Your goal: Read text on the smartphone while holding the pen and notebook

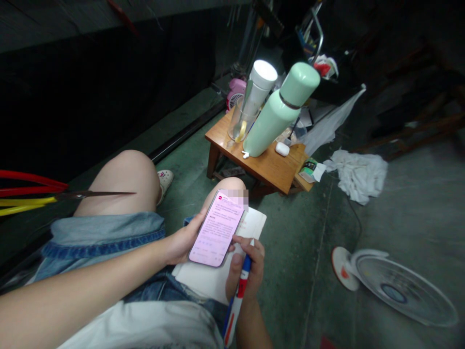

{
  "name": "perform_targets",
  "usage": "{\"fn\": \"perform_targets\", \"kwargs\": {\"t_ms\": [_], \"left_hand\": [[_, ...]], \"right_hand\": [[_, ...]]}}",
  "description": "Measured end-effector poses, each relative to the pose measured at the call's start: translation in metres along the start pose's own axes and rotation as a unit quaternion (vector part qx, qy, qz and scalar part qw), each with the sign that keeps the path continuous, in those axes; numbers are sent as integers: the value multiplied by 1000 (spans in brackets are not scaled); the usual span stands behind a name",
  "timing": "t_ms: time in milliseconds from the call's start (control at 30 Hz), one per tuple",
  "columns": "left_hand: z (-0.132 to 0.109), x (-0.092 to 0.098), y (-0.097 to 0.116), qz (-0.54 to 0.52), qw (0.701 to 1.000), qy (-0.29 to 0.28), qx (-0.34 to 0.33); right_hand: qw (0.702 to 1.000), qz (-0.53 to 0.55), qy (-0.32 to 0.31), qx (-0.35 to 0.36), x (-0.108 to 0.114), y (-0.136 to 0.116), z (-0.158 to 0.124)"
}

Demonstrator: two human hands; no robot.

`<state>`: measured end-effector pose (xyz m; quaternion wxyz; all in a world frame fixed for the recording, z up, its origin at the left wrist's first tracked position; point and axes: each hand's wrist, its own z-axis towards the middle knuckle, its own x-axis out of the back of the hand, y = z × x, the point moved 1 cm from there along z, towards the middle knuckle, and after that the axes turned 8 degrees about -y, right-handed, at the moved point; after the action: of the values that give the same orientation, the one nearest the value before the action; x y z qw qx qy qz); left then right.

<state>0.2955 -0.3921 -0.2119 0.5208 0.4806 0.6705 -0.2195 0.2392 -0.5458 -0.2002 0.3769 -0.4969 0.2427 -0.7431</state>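
I sit with a white notebook (203,278) on my lap. My left hand (181,240) is closed round the left edge of a phone (217,230) with a lit pink screen, held over the notebook. My right hand (249,269) grips a pen (238,298) with a blue, red and white barrel, and its thumb touches the phone's lower right edge.
A low wooden stool table (271,167) ahead carries a mint flask (279,111), a white bottle (259,87), a clear glass (238,123) and a white earbud case (282,149). A floor fan (395,286) lies at right, a white cloth (359,172) beyond it. Scissors (54,196) with red and yellow handles sit at left.
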Motion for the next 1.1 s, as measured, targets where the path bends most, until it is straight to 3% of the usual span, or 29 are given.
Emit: {"fn": "perform_targets", "kwargs": {"t_ms": [800, 1100], "left_hand": [[-1, -3, 1, -10, 1000, 28, 3], [0, -3, 3, -7, 1000, 0, -10]], "right_hand": [[1000, -5, -8, 20, 1, 1, 2], [1000, 11, -10, 22, 0, 2, 2]]}}
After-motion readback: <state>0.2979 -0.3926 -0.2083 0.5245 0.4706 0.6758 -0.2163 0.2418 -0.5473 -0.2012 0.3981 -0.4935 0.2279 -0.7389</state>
